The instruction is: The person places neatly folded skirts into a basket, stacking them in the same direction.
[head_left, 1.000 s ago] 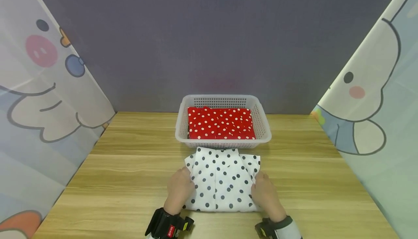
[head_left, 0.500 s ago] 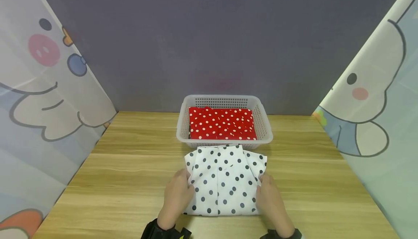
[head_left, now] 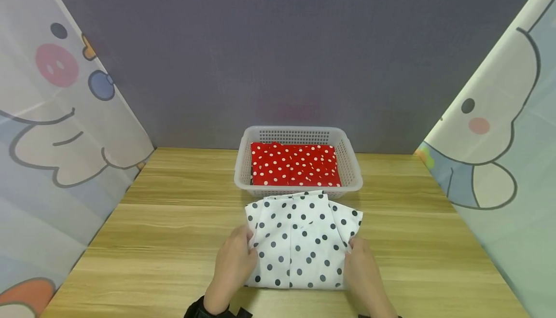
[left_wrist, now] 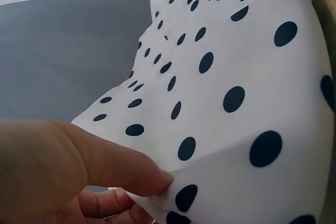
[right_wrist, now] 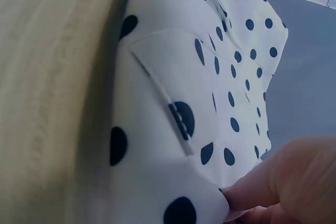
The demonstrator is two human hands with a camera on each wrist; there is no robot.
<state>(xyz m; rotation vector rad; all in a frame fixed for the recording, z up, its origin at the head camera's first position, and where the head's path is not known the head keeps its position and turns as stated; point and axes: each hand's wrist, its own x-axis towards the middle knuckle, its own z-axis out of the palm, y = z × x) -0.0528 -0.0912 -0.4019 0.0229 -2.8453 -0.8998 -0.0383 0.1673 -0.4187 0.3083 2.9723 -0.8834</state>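
Observation:
A folded white cloth garment with black polka dots (head_left: 299, 245) is held between both hands in front of the basket. My left hand (head_left: 234, 257) pinches its left edge; in the left wrist view the thumb (left_wrist: 126, 166) lies on top of the fabric, other fingers beneath. On the opposite edge my right hand (head_left: 365, 267) pinches the fabric, its thumb (right_wrist: 257, 187) pressing from above in the right wrist view. Behind, a white plastic basket (head_left: 352, 163) holds a folded red cloth with white dots (head_left: 295, 166). The cloth's underside is hidden.
The wooden table (head_left: 173, 231) extends to both sides of the hands. A dark grey panel (head_left: 286, 57) stands behind the basket. Cartoon-printed sheets rise at the left (head_left: 56, 130) and right (head_left: 491, 163).
Both hands have drawn slightly toward the body and apart. The dotted garment looks larger and nearer, its far edge now overlapping the basket's front. The basket and red cloth have stayed put.

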